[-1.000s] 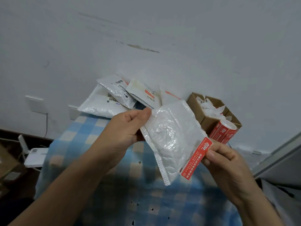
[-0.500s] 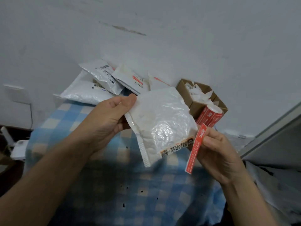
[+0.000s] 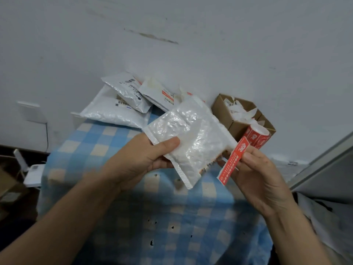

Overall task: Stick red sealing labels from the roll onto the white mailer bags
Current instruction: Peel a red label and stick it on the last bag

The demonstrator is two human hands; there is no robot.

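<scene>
Head view, nearest first: our left hand (image 3: 145, 159) pinches the mailer bag (image 3: 191, 138) by one corner, thumb on top, tilting its printed edge toward our right hand (image 3: 261, 176), whose fingers (image 3: 252, 156) pinch a peeled red label (image 3: 232, 161) just beside that edge, probably ready to seal it. Beyond, the label roll (image 3: 257, 135) sits by a cardboard box (image 3: 229, 115); more bags (image 3: 114, 113) pile against the wall.

Left of the cardboard box (image 3: 227, 119), a pile of mailers (image 3: 114, 113) blocked the wall side. The label roll (image 3: 257, 135) crowded the box's near corner. In front of the box, bare checked cloth (image 3: 91, 150) left passage.
</scene>
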